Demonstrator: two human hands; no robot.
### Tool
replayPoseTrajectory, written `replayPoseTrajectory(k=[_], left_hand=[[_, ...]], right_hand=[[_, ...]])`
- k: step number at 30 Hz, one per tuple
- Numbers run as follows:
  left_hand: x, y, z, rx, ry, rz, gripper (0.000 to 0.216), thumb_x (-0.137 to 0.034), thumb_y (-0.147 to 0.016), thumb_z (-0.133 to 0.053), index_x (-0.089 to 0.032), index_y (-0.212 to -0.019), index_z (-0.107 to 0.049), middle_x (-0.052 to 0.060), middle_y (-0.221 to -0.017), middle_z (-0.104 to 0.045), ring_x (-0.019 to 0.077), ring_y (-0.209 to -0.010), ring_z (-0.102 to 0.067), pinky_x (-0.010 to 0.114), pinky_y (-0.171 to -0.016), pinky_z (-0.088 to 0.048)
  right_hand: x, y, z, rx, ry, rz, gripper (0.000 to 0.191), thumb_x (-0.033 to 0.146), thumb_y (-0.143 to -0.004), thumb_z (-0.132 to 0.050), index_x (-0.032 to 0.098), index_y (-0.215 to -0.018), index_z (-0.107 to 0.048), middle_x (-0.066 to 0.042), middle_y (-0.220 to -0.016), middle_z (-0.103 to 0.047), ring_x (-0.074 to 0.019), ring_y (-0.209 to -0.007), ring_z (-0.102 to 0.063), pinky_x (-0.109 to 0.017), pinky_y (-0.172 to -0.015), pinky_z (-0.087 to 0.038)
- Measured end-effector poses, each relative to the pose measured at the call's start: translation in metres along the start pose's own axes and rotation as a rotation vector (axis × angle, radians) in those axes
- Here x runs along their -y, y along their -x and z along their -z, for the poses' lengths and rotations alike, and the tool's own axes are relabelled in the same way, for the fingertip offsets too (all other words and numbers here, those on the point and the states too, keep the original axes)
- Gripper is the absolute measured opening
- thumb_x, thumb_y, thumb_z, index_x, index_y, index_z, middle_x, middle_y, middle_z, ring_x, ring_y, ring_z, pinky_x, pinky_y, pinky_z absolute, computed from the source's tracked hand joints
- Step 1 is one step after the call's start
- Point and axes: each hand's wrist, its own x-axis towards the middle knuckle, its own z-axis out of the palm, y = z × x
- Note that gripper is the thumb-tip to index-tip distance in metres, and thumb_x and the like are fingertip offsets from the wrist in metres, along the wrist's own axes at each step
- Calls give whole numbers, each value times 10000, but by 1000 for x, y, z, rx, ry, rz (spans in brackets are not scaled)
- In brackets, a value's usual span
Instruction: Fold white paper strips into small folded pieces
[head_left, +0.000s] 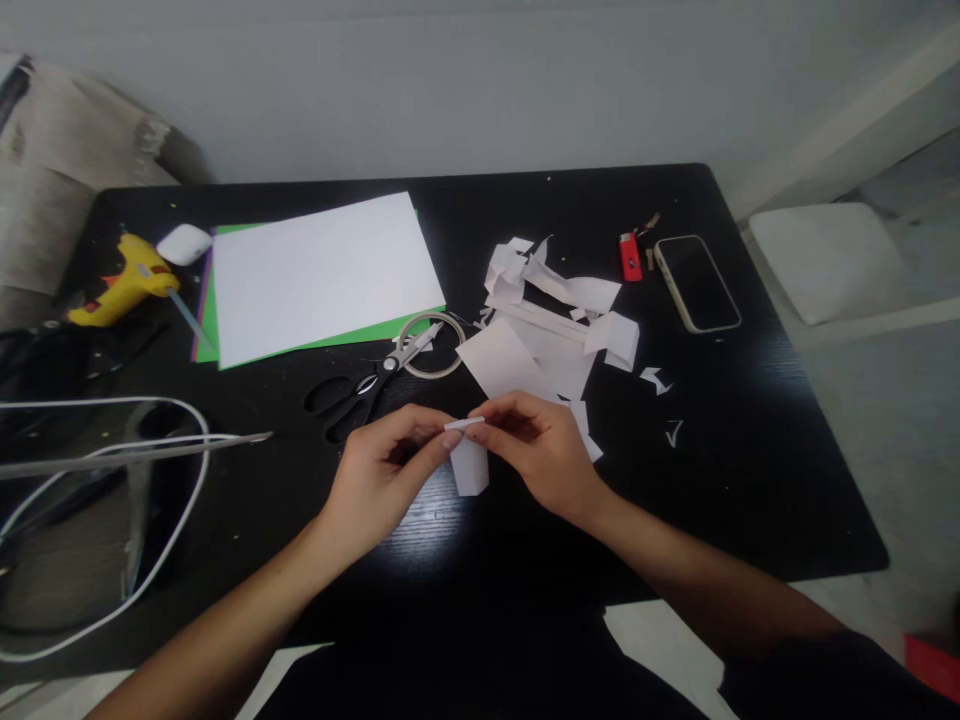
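Observation:
Between my two hands is a small folded piece of white paper (470, 470), its narrow body hanging down toward me. My left hand (390, 455) pinches the left end of its top edge between thumb and fingers. On the other end, my right hand (536, 445) pinches the same edge, thumb in front. Just beyond my left hand lie black-handled scissors (388, 365), their blades over a roll of tape (406, 364). Cut and crumpled white paper scraps (517, 360) spread out past my right hand, which hides part of them.
White paper sheets (322, 275) lie over green ones at the back left, near a yellow glue gun (127, 285) and a white case (184, 243). A white cable (202, 480) loops at left. A red lighter (630, 257) and a phone (697, 283) are at right.

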Motion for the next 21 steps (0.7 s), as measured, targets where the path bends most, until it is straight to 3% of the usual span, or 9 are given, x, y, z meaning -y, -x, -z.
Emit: replayPoseTrajectory(k=[5, 13, 15, 18, 21], left_hand=[[2, 2, 0, -45, -60, 16, 81, -281, -959, -741, -222, -966, -797, -8, -850, -807, 116, -704, -708, 209, -660, -559], [3, 3, 2, -45, -137, -5, 145, -344, -982, -704, -215, -1012, -762, 5, -863, -798, 148, -737, -728, 248, -685, -568], [3, -1, 12, -71, -261, -38, 180, -359, -1016, -640, -216, -1068, -737, 15, -905, -793, 166, -788, -740, 275, -731, -572], [1, -10, 34, -163, -650, -114, 190, -350, -1015, -582, -212, -1022, -713, 55, -996, -773, 234, -920, -725, 354, -814, -547], [1, -17, 50, -159, -948, -34, 210, -386, -985, -557, -213, -999, -676, 97, -998, -724, 315, -962, -695, 451, -871, -532]], right_hand=[[-1, 0, -1, 45, -32, -38, 240, 382, -783, -926, 254, -945, -805, -9, -923, -798, -192, -899, -750, -361, -874, -620], [-2, -2, 1, 33, 0, -70, 230, 416, -801, -907, 227, -837, -781, 7, -816, -775, -159, -779, -716, -305, -750, -580], [-1, -2, 2, 39, -20, -88, 244, 421, -837, -881, 215, -847, -751, -7, -843, -792, -169, -820, -746, -317, -797, -595], [0, -1, 1, 69, -142, -112, 272, 422, -903, -828, 212, -863, -661, -39, -932, -828, -195, -890, -796, -380, -900, -631], [1, -1, -1, 93, -236, -132, 318, 411, -910, -823, 220, -865, -574, -61, -1011, -840, -216, -901, -822, -438, -917, -661]])
